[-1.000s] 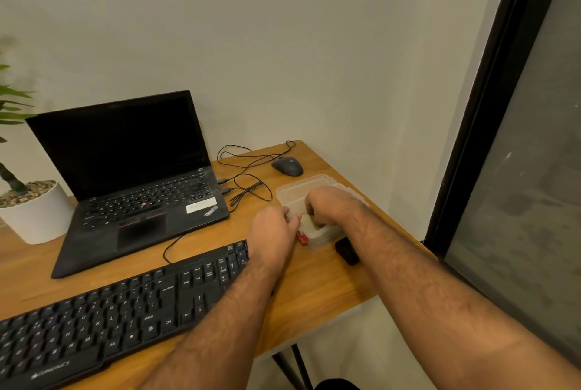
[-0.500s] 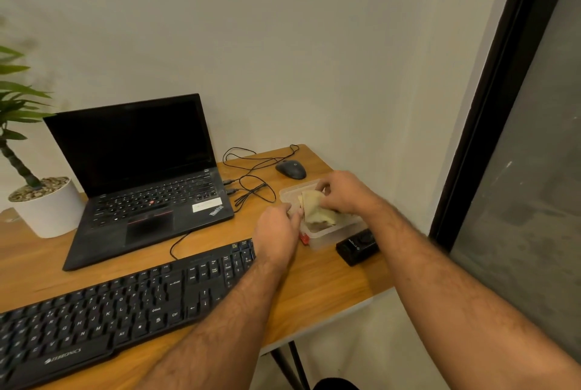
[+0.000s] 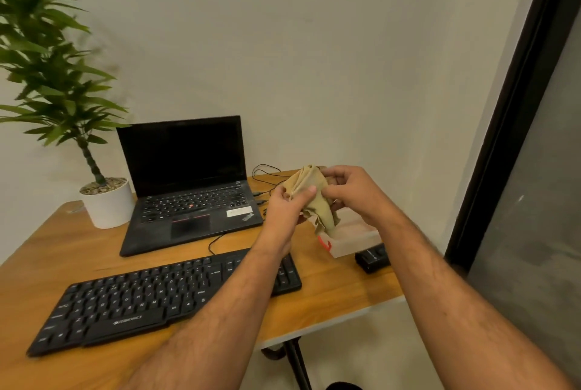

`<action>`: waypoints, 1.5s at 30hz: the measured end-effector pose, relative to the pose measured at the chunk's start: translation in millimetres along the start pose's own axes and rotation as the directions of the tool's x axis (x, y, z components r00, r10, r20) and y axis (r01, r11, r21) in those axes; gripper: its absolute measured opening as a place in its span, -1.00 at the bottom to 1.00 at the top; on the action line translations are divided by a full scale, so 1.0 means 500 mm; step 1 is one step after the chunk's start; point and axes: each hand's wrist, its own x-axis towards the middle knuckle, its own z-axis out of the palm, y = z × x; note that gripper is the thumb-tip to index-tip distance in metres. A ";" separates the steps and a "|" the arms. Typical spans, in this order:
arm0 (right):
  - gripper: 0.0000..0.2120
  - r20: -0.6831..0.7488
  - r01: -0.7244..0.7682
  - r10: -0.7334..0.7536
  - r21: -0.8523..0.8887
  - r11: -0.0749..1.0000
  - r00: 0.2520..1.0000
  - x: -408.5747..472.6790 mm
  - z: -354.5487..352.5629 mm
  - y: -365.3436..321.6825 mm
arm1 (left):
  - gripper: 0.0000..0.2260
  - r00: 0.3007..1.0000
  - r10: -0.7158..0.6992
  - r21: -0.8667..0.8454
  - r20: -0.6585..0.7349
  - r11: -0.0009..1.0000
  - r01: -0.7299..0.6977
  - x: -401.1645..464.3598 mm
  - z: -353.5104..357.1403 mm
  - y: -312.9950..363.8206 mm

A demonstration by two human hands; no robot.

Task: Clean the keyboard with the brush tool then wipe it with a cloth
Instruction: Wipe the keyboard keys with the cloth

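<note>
One wooden desk (image 3: 56,251) is carrying everything here. Toward its near edge a black keyboard (image 3: 132,301) is lying, with the left forearm crossing above its right end. Behind it a laptop (image 3: 188,188) is standing open, a potted plant (image 3: 103,201) sitting just beside it on the left. Both hands are hovering above a clear box (image 3: 352,238): the left hand (image 3: 287,210) and the right hand (image 3: 352,191) are each gripping a crumpled tan cloth (image 3: 314,197) between them, above the desk.
</note>
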 end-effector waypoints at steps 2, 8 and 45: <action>-0.70 0.047 0.017 -0.017 0.000 1.000 0.999 -0.014 0.022 -0.012 | -0.79 1.000 0.000 0.052 0.026 0.999 -0.001 -0.024 -0.021 0.019; -0.87 0.135 0.003 0.006 -0.066 0.998 0.991 -0.052 0.088 -0.048 | -0.85 0.995 0.104 0.192 -0.003 0.976 -0.101 -0.091 -0.090 0.073; -0.78 0.329 -0.320 0.272 0.101 0.942 0.904 -0.096 0.597 -0.044 | -0.91 0.875 0.184 0.489 -0.449 0.870 0.068 -0.332 -0.596 0.059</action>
